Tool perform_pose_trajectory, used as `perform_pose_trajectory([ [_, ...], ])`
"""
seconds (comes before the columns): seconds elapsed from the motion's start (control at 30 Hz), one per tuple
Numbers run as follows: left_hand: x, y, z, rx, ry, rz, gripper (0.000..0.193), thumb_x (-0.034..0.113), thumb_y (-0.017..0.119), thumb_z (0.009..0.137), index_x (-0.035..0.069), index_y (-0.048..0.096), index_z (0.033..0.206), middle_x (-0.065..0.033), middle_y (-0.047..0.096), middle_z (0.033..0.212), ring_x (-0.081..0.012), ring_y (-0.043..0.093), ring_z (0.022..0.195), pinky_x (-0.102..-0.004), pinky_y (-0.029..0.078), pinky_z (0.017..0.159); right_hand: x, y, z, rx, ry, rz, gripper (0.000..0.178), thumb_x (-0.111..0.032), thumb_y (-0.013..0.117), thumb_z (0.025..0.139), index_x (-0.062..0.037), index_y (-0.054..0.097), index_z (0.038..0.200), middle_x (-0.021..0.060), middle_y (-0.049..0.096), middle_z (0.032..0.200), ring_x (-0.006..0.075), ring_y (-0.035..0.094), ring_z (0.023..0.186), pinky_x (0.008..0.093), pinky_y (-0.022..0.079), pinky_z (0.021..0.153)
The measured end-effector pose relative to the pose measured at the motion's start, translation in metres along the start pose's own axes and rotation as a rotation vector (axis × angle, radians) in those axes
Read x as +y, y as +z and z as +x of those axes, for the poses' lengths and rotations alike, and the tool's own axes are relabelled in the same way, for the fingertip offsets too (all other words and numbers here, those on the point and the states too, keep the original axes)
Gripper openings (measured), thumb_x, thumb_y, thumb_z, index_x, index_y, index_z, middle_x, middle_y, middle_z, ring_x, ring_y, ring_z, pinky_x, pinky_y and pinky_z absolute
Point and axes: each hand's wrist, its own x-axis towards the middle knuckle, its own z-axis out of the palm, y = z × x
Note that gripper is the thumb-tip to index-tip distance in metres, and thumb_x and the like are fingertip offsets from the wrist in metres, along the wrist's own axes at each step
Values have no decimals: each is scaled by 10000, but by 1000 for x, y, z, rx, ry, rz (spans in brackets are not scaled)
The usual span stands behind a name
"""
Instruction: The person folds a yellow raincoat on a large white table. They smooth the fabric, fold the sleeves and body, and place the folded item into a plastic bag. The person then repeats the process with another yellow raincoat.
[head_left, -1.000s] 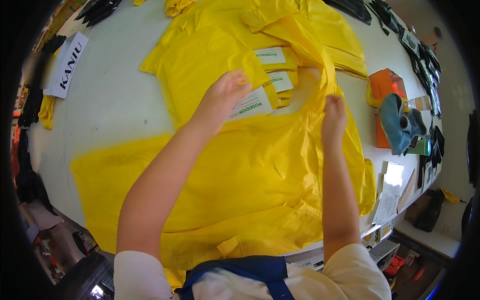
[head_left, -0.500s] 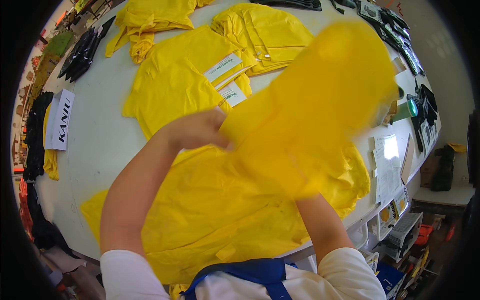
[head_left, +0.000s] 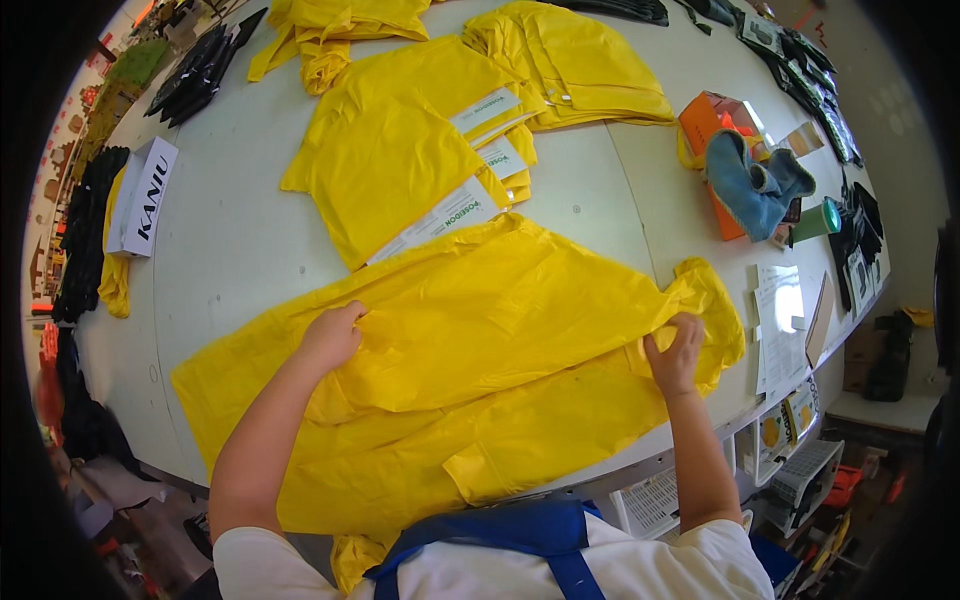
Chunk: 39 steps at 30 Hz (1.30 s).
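Item: large yellow garment (head_left: 480, 370), thin plastic-like cloth, spread flat across the near part of the white table (head_left: 240, 240), its lower edge hanging over the table's front rim.

Left hand (head_left: 330, 338): we note it resting on the garment's left part, fingers curled under and closed on a bunched fold of the yellow cloth.

Right hand (head_left: 675, 352): we note it at the garment's right end, near the table edge, fingers bent and pinching a gathered bit of the cloth. The two hands are well apart, with the cloth stretched between them.

Around it, we list:
- a second yellow garment (head_left: 390, 160) lying flat just beyond the first, with white paper slips (head_left: 450, 215) on its right edge, the nearest slip touching the spread garment's far edge;
- folded yellow garments (head_left: 575, 65) farther back;
- an orange box (head_left: 715, 125) at the right, with a blue cloth (head_left: 755, 185) draped over it;
- a green cup (head_left: 820, 220) just beside the cloth;
- loose paper sheets (head_left: 780, 320) right of the right hand;
- a white box (head_left: 140, 195) at the far left;
- dark packets (head_left: 200, 70) at the table's back left.

Nothing lies on the spread garment between the hands.
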Motion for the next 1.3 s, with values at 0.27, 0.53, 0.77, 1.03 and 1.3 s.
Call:
perform_pose_trajectory([
  [0.27,142,42,105,432,326,-76,352,293,515,910,36,536,1149,-171,619,1101,-353,570,1030,-434,458,868,23,-11,86,-302,-340,38,245,12,628,652,-83,535,857,82,558,859,312,554,884,428,442,809],
  [0.53,181,48,161,245,210,-127,304,283,523,903,44,571,1086,-190,635,974,-368,595,942,-452,468,811,76,4,76,-144,-377,-181,229,-1,623,626,-92,589,834,79,508,837,277,530,868,393,446,778],
  [0.77,59,16,13,885,206,58,475,234,679,801,73,526,1221,-137,522,1216,-353,474,1134,-439,396,947,10,-40,49,-120,-58,20,417,67,533,741,-45,567,1141,157,515,1141,370,477,1116,460,384,963],
  [1.03,-78,93,-91,542,-408,-1049,534,267,675,856,-32,475,1251,-144,607,1090,-198,585,952,-323,464,820,-224,25,-19,-395,-149,782,297,52,620,777,10,568,1067,165,588,1002,319,568,948,379,450,871],
  [1.3,51,67,-206,428,527,-913,365,106,672,819,42,546,1155,-72,585,1076,-194,581,905,-294,463,819,-292,26,-15,-985,369,1669,231,31,562,767,-36,543,987,49,576,970,158,558,880,290,457,772],
])
